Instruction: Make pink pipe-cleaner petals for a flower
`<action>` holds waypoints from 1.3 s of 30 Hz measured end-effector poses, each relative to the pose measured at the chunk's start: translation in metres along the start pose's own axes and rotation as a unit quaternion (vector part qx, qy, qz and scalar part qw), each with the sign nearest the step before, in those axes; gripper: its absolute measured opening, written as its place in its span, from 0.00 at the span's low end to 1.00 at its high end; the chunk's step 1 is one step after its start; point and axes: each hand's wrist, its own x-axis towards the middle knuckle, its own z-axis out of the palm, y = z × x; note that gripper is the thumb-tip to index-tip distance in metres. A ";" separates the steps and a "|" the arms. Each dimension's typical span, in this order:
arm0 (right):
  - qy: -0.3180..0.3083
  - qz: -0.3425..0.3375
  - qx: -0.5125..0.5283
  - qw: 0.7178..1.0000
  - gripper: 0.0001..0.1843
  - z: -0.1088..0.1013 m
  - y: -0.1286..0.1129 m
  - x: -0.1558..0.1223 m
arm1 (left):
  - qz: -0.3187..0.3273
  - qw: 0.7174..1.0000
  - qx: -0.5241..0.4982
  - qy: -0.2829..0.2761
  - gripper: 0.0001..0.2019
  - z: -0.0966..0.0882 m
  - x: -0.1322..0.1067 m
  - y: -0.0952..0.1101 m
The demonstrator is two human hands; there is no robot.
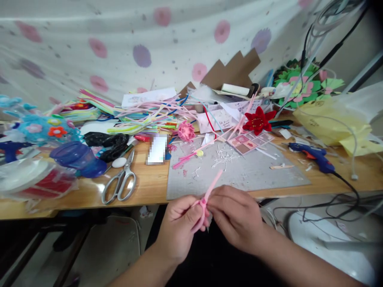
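My left hand and my right hand meet just below the table's front edge, both pinched on a pink pipe cleaner. The pipe cleaner is bent, with one end sticking up over the grey cutting mat and the other running down between my fingers. A small twisted knot sits where the fingertips touch.
Scissors lie on the wooden table left of the mat. A blue glue gun with its black cord lies right. A red flower, a pink flower, a makeup palette, a purple cup and heaps of pipe cleaners crowd the back.
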 end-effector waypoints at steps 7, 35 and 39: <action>-0.182 -0.142 -0.246 0.941 0.15 -0.009 0.018 0.014 | -0.096 0.989 0.080 0.084 0.19 -0.003 0.016 -0.006; 0.060 0.211 0.084 0.972 0.09 0.012 0.028 0.019 | 0.035 0.990 0.128 0.037 0.11 -0.024 0.045 0.035; 0.052 0.189 0.072 0.978 0.08 0.012 0.018 0.018 | -0.015 0.992 0.126 0.020 0.09 -0.008 0.047 0.031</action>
